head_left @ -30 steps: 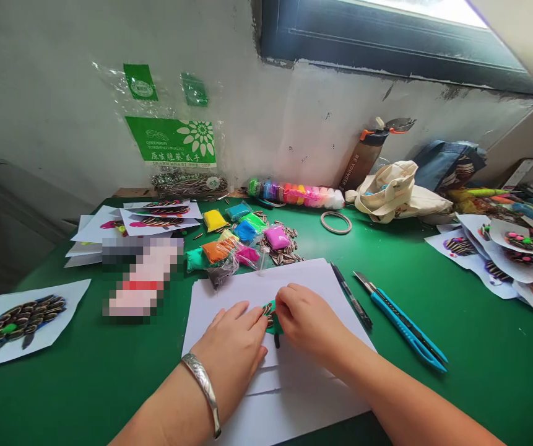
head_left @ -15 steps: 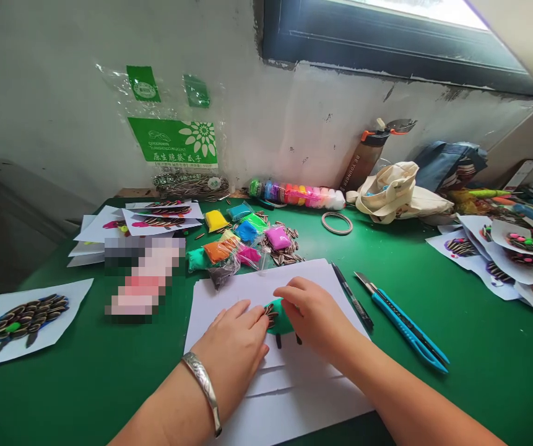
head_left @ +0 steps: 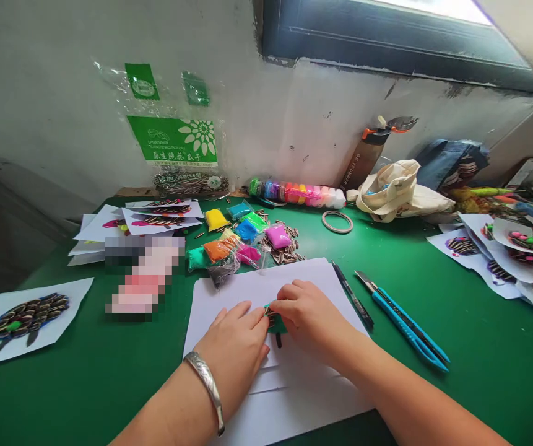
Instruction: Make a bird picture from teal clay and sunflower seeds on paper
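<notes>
The green clay (head_left: pixel 276 323) sits on the top sheet of paper (head_left: pixel 242 291), near the middle of the table (head_left: pixel 456 347) and right between the two hands. Most of it is under the right hand (head_left: pixel 310 317), so I cannot tell which way its long axis runs. Only a sliver shows, with striped seeds (head_left: pixel 270 315) set into its left edge. A dark stub (head_left: pixel 278 339) sticks out beneath it, pointing straight back at the person.

The left hand (head_left: pixel 237 345) lies flat on the paper, fingers together and stretched up-right, tips just beside the seeds. A bracelet (head_left: pixel 209 389) is on that wrist. The right hand is curled over the clay, fingertips bunched at the seeded edge; whether they pinch a seed or only press, I cannot tell.

Just right of the paper lie a pen (head_left: pixel 352 295) and a knife (head_left: pixel 404 322), side by side, both slanting from far-left to near-right, the blade end away from the person. Clay bags (head_left: pixel 244 238) sit beyond the paper.
</notes>
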`<state>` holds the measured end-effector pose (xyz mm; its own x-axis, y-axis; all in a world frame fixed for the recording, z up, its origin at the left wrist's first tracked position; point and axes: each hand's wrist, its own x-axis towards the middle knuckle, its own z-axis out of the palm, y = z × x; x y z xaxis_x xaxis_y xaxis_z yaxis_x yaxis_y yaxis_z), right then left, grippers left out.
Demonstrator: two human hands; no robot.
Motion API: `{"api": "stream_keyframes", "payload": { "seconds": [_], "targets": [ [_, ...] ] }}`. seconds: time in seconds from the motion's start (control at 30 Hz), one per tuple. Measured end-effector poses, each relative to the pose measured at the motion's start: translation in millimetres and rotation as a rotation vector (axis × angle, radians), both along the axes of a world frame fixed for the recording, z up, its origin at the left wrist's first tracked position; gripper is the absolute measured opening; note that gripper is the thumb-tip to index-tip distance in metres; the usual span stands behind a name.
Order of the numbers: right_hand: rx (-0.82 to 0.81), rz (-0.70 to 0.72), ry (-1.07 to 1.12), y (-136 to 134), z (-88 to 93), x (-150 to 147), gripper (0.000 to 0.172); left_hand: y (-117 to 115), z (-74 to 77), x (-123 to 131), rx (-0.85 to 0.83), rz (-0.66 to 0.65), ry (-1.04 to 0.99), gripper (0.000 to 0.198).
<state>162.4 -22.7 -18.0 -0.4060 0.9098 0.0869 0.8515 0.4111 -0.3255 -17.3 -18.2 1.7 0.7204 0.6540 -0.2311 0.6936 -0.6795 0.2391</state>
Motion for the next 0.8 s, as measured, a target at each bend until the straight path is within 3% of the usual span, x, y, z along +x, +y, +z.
{"api": "stream_keyframes", "payload": {
  "seconds": [0.17, 0.57, 0.8],
  "targets": [
    [0.015, -0.112, 0.043, -0.3, -0.2, 4.8, 0.020, 0.5, -1.9, -0.4, 0.005, 0.005, -0.027, 0.037],
    [-0.010, -0.013, -0.063, -2.1, -5.6, -2.9, 0.017, 0.3, 1.7, 5.3, -0.023, 0.036, 0.059, 0.038],
    [-0.058, -0.094, -0.048, -3.5, -1.2, -9.3, 0.011, 0.8, 1.5, 5.7, -0.034, 0.036, 0.064, 0.040]
  ]
}}
